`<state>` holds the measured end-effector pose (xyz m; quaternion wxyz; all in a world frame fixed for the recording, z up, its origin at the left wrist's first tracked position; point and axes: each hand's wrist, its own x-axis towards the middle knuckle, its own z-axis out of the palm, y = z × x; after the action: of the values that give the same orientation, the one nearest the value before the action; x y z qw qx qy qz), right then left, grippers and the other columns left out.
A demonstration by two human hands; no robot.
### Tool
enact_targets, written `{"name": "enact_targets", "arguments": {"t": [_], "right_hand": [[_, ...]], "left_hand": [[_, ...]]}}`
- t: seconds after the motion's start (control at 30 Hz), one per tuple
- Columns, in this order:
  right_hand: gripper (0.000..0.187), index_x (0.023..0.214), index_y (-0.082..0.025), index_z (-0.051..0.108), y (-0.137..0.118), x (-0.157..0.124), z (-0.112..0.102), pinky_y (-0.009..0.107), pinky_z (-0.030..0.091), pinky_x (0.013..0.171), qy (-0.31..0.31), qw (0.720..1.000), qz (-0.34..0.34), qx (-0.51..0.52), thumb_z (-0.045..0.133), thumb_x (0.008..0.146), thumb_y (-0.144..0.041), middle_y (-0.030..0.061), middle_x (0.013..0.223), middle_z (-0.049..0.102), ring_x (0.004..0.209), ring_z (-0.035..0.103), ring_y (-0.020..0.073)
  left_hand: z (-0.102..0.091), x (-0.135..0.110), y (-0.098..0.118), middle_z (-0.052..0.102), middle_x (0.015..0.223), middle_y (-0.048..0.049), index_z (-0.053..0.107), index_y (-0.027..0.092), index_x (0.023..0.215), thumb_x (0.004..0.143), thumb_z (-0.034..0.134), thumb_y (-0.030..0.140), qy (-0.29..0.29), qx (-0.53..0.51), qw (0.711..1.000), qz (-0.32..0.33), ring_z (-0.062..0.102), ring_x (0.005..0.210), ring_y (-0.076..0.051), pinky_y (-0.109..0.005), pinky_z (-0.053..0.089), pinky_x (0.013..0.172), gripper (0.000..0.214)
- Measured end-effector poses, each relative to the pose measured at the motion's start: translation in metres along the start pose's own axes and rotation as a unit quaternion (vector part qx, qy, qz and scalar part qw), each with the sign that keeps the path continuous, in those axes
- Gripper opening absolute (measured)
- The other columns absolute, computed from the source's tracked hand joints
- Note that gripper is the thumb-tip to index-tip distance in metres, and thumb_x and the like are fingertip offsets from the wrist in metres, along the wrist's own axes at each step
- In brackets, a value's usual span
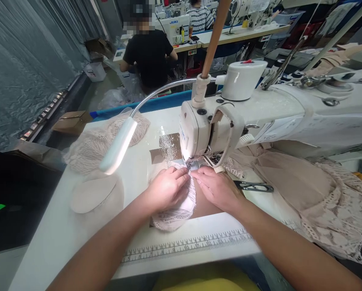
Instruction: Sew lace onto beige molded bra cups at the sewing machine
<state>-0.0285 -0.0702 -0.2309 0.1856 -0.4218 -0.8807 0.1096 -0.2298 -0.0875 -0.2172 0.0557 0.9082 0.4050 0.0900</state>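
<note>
A white sewing machine (pixel 259 117) stands on the white table (pixel 77 226). Under its needle lies a pale lace piece (pixel 176 214) over a beige pad. My left hand (pixel 168 188) presses flat on the lace, fingers together and stretched toward the needle. My right hand (pixel 219 188) lies flat beside it on the right, fingertips at the presser foot. Both hands hold the fabric down rather than grasp it.
A gooseneck lamp (pixel 118 145) hangs over the table's left. Piles of lace pieces (pixel 92 145) lie at the far left, more lace fabric (pixel 335 210) at the right. Black thread snips (pixel 253 186) lie right of my right hand. A ruler strip (pixel 187 244) runs along the front edge. People sit at machines behind.
</note>
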Motion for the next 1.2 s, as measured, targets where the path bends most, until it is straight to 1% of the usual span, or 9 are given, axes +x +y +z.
{"name": "enact_targets", "arguments": {"t": [0.1,0.2,0.33,0.5,0.67,0.77,0.93,1.07,1.2], "right_hand": [[0.035,0.105,-0.019,0.068,-0.001,0.0,0.0,0.025,0.034,0.058,-0.026,0.999,0.002,-0.026,0.041,0.085,-0.009,0.005,0.083,0.062,0.067,0.051,0.0142],[0.035,0.105,-0.019,0.068,-0.001,0.0,0.002,0.025,0.032,0.057,-0.04,0.998,0.003,-0.052,0.041,0.085,-0.007,0.0038,0.081,0.06,0.066,0.049,0.0138],[0.033,0.102,-0.019,0.067,-0.002,0.001,0.005,0.026,0.03,0.057,-0.029,0.995,0.0,-0.095,0.041,0.086,-0.008,0.0033,0.08,0.06,0.066,0.049,0.014],[0.03,0.099,-0.018,0.068,-0.004,0.001,0.007,0.028,0.027,0.054,-0.008,0.991,-0.018,-0.129,0.041,0.087,-0.009,0.0037,0.079,0.061,0.061,0.045,0.014],[0.029,0.099,-0.018,0.068,-0.002,0.001,0.008,0.028,0.028,0.054,0.001,0.991,-0.019,-0.135,0.043,0.087,-0.01,0.0036,0.078,0.062,0.062,0.047,0.015],[0.029,0.099,-0.019,0.068,-0.002,0.001,0.01,0.028,0.029,0.055,0.001,0.991,-0.018,-0.134,0.043,0.087,-0.011,0.0033,0.078,0.062,0.063,0.049,0.0152],[0.029,0.098,-0.018,0.069,-0.002,0.001,0.009,0.027,0.03,0.054,0.0,0.992,-0.018,-0.123,0.042,0.089,-0.012,0.003,0.078,0.062,0.062,0.049,0.0144],[0.032,0.105,-0.017,0.068,0.0,-0.002,0.006,0.026,0.032,0.055,-0.01,0.995,-0.032,-0.092,0.041,0.088,-0.01,0.0035,0.078,0.061,0.063,0.05,0.0135],[0.032,0.101,-0.016,0.07,0.001,-0.004,0.004,0.025,0.033,0.056,-0.014,0.997,-0.042,-0.064,0.04,0.089,-0.01,0.0035,0.075,0.059,0.063,0.05,0.0129]], "left_hand": [[0.001,0.0,-0.001,0.055,0.131,-0.0127,0.057,0.009,0.123,0.094,0.04,0.032,-0.003,0.008,1.0,0.003,0.054,0.096,-0.025,-0.042,0.049,0.084,0.041],[0.001,0.001,-0.003,0.056,0.131,-0.0128,0.056,0.009,0.125,0.094,0.04,0.033,-0.003,0.008,1.0,0.008,0.053,0.097,-0.025,-0.042,0.049,0.084,0.042],[0.003,0.001,-0.006,0.054,0.133,-0.0127,0.053,0.009,0.129,0.093,0.04,0.03,-0.001,0.016,1.0,0.013,0.051,0.099,-0.027,-0.042,0.048,0.084,0.043],[0.006,0.0,-0.009,0.055,0.132,-0.013,0.054,0.009,0.128,0.089,0.043,0.021,0.013,0.028,0.999,0.025,0.051,0.096,-0.026,-0.043,0.048,0.082,0.042],[0.008,0.0,-0.011,0.056,0.131,-0.013,0.054,0.009,0.128,0.088,0.042,0.017,0.022,0.023,0.999,0.025,0.051,0.098,-0.026,-0.043,0.048,0.082,0.042],[0.009,0.001,-0.012,0.055,0.132,-0.0128,0.053,0.008,0.129,0.088,0.042,0.017,0.018,0.02,0.999,0.025,0.05,0.1,-0.026,-0.043,0.047,0.084,0.043],[0.009,0.001,-0.015,0.055,0.132,-0.0125,0.051,0.011,0.131,0.087,0.045,0.016,0.014,0.018,0.999,0.029,0.05,0.106,-0.027,-0.043,0.047,0.086,0.045],[0.007,0.001,-0.015,0.057,0.13,-0.0118,0.054,0.011,0.128,0.088,0.045,0.017,0.012,0.018,0.999,0.034,0.051,0.104,-0.027,-0.042,0.046,0.086,0.041],[0.008,0.001,-0.015,0.06,0.126,-0.0115,0.058,0.012,0.122,0.092,0.042,0.021,0.021,0.009,0.999,0.039,0.052,0.103,-0.026,-0.042,0.047,0.086,0.036]]}}
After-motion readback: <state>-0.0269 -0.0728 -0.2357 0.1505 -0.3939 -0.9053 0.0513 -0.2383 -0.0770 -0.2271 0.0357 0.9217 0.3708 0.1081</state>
